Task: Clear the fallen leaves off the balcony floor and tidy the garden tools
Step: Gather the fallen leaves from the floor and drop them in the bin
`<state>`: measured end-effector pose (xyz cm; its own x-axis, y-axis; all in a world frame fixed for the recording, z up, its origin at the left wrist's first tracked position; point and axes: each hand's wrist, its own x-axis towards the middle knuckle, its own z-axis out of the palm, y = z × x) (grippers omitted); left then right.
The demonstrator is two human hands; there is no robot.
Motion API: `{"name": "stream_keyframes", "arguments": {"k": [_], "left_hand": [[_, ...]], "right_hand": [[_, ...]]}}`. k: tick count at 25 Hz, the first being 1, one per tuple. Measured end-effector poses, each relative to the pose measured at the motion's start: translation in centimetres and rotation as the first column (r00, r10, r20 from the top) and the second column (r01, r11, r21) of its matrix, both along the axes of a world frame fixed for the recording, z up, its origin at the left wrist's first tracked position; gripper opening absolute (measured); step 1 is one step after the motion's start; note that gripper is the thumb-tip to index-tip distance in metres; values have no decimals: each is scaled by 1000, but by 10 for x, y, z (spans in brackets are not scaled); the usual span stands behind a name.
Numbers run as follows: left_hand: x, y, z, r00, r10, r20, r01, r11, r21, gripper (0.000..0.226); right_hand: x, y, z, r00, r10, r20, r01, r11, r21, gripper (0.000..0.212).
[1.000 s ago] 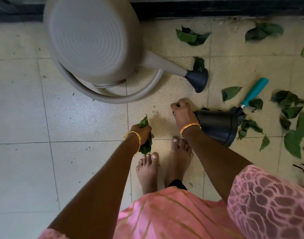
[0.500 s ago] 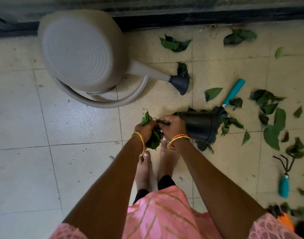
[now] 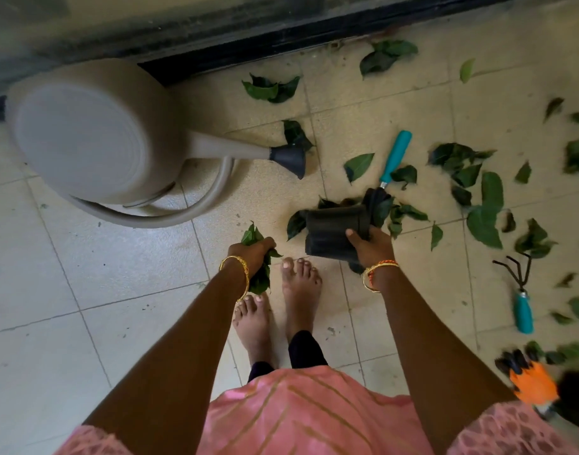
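My left hand (image 3: 253, 254) grips a bunch of green leaves (image 3: 252, 236) just above my feet. My right hand (image 3: 371, 246) holds a black plastic pot (image 3: 332, 229) that lies on its side on the tiles, thumb on its upper side. Behind the pot lies a trowel with a teal handle (image 3: 396, 156); its blade is partly hidden by the pot and leaves. Several loose leaves (image 3: 483, 218) are scattered over the floor to the right. A hand rake with a teal handle (image 3: 522, 307) lies at the right.
A beige watering can (image 3: 94, 139) lies on its side at the left, its black spout head (image 3: 289, 159) pointing right. A dark door sill (image 3: 281, 41) runs along the far edge. Orange and black gloves (image 3: 531, 380) lie at the lower right. My bare feet (image 3: 298, 284) stand between my arms.
My hands have parted: the right went from the leaf bunch to the black pot and took hold of it. The left kept its leaves. The view has shifted right.
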<state>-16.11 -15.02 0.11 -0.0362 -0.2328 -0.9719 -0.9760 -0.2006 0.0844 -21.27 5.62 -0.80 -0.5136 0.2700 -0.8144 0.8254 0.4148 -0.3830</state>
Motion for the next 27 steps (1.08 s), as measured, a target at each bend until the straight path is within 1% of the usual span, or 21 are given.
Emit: {"name": "stream_keyframes", "arguments": {"k": [2, 4, 5, 7, 9, 11, 12, 13, 14, 15, 16, 17, 18, 19, 20, 21, 22, 23, 24, 25, 27], "left_hand": [[3, 3, 1, 998, -52, 21, 52, 998, -22, 37], [6, 5, 3, 994, -106, 39, 108, 994, -36, 34], [6, 6, 5, 990, -132, 48, 134, 990, -38, 32], [4, 6, 4, 982, -183, 55, 185, 982, -31, 32], [0, 8, 0, 973, -227, 50, 228, 973, -25, 34], [-5, 11, -6, 967, -252, 43, 253, 967, -30, 36], [-8, 13, -7, 962, -270, 37, 272, 962, -37, 36], [-11, 15, -7, 957, -289, 33, 290, 956, -41, 35], [-12, 17, -7, 951, -307, 32, 308, 950, -40, 35], [-14, 18, -8, 947, -321, 30, 322, 946, -36, 36], [-15, 19, -9, 941, -337, 29, 338, 941, -34, 38], [-17, 19, -11, 937, -349, 27, 350, 936, -31, 40], [-18, 19, -14, 933, -358, 27, 358, 933, -29, 41], [-20, 18, -18, 932, -362, 21, 362, 932, -26, 43], [-21, 17, -23, 931, -366, 15, 366, 930, -25, 44], [-23, 15, -28, 928, -371, 10, 372, 928, -29, 45], [-25, 13, -33, 924, -383, 6, 383, 923, -35, 44], [-27, 11, -38, 919, -393, 9, 393, 918, -44, 41], [-28, 8, -45, 915, -404, 14, 404, 913, -54, 38], [-29, 6, -50, 913, -408, 19, 408, 910, -65, 36], [-31, 2, -56, 915, -403, 25, 404, 912, -72, 36]], "right_hand": [[13, 15, 13, 991, -121, -50, 118, 992, -51, 15], [31, 39, 26, 979, -197, -54, 196, 980, -30, 5], [43, 52, 31, 985, -169, -39, 170, 985, 32, 5], [68, 75, 33, 997, -72, 36, 66, 985, 157, 7], [89, 92, 25, 991, -18, 131, -12, 974, 225, 11], [99, 98, 13, 986, 0, 165, -47, 957, 285, 22], [99, 97, 10, 990, 17, 141, -69, 927, 370, 28], [97, 92, 8, 994, 69, 84, -102, 867, 488, 34], [93, 85, 6, 990, 139, 9, -118, 798, 591, 37], [85, 73, 5, 974, 210, -84, -110, 763, 637, 38], [76, 57, 2, 943, 283, -172, -121, 778, 617, 38], [66, 40, -3, 907, 349, -236, -174, 820, 545, 38], [55, 21, -10, 880, 395, -266, -248, 858, 450, 43], [44, 2, -20, 869, 423, -259, -323, 879, 352, 51], [34, -15, -30, 864, 453, -219, -390, 878, 277, 63], [25, -30, -41, 856, 495, -149, -454, 857, 242, 77], [18, -44, -53, 835, 546, -60, -519, 820, 241, 89], [15, -56, -63, 802, 597, 19, -582, 772, 256, 96], [14, -65, -71, 772, 632, 72, -623, 730, 280, 98], [13, -73, -78, 765, 638, 92, -630, 711, 313, 94], [13, -81, -88, 808, 588, 33, -553, 738, 386, 75]]}}
